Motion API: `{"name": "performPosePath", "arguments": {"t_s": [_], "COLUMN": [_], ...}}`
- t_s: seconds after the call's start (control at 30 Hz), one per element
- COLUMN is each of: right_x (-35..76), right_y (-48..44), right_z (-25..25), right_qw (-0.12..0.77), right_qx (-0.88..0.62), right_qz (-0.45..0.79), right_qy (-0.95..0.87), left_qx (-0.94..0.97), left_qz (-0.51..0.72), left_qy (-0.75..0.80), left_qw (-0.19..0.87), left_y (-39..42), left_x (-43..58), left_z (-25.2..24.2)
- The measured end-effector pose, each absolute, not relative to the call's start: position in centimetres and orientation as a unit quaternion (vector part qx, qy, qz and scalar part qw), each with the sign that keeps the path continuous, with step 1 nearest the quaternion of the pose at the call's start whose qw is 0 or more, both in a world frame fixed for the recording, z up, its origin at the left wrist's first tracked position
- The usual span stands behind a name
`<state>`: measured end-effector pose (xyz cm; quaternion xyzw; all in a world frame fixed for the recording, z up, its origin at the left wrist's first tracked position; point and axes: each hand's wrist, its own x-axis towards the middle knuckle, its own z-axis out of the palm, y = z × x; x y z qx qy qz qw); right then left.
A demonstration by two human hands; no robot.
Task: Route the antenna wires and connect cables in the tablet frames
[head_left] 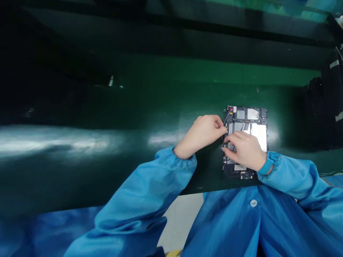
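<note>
Lying flat on a green mat (150, 96), an opened tablet (245, 115) is shown with no back cover over its dark inner frame. Grey shields, a pale foil patch and a silvery panel (259, 136) are exposed, and flat ribbon cables (238, 126) are seen crossing the middle. A thin dark wire (226, 119) is routed down from a small red-marked part (230, 109) at the tablet's upper left corner. Whether that wire is fully seated cannot be told, and the area under the hands is hidden. A small circuit board (242, 175) is left exposed along the tablet's near end.

The hands are close together but not touching, with both held over the tablet. The left hand (200, 135) is kept at the tablet's left edge, its fingertips (221, 123) brought to the wire, though a firm grip cannot be confirmed. The right hand (245, 151) is spread over the tablet's middle, and whether anything is held by it cannot be told. No brand or writing can be read on the tablet.

Nearer than the tablet, blue smock sleeves (297, 178) and a teal wristband (265, 167) are worn. Beyond the tablet to the right, a dark garment with pale reflective strips (332, 100) is seen.
</note>
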<state>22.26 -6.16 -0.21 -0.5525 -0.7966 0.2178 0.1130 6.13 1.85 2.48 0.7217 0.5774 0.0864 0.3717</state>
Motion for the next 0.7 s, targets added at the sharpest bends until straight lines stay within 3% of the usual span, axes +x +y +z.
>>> {"name": "performPosePath", "arguments": {"t_s": [0.13,0.37,0.7], "right_x": [22.6,25.1,25.4], "right_y": [-5.8,-3.8,-1.8], "right_z": [0.3,1.1,0.3], "right_qw": [0.142,0.125,0.190], "right_qx": [-0.547,-0.402,-0.313], "right_qz": [0.259,0.346,0.338], "right_qy": [-0.783,-0.838,-0.867], "left_qx": [0.703,0.662,0.525], "left_qz": [0.192,0.248,0.212], "left_qy": [0.493,0.459,0.487], "left_qw": [0.475,0.538,0.665], "left_y": [0.4,-2.0,-5.6], "left_x": [5.1,3.9,4.3], "left_z": [3.9,2.7,-2.0]}}
